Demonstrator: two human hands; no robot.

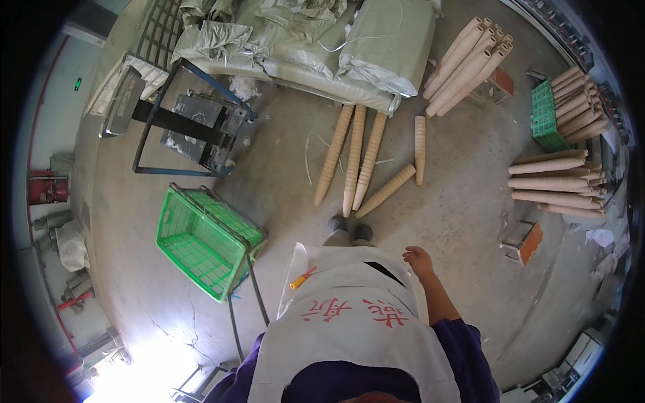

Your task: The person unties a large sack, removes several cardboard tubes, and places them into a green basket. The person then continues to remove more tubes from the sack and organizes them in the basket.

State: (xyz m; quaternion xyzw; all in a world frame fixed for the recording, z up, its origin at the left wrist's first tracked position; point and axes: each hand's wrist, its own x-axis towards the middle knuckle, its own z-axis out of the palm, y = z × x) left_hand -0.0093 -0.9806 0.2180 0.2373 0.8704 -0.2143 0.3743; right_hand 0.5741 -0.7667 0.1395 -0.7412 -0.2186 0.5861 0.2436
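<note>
My right hand [419, 260] hangs beside the white apron [342, 336], its fingers loosely curled and apart, with nothing seen in it. My left hand is out of sight; only the purple left sleeve [235, 373] shows. Close to that sleeve ends the long metal handle [256, 289] of a frame around a green plastic crate [213, 252]. The crate looks tilted, and its inside shows bare green slats. A small yellow-handled tool [297, 281] with a red part lies against the apron's left side. Ahead of my shoes, several long tan cone tubes [333, 158] lie on the floor.
Large wrapped bales [386, 43] stand ahead. A platform scale [195, 131] with a blue frame is at the front left. Stacked cone tubes [463, 67] stand front right, more fill a green basket [547, 117], and a small stool [524, 242] sits at the right.
</note>
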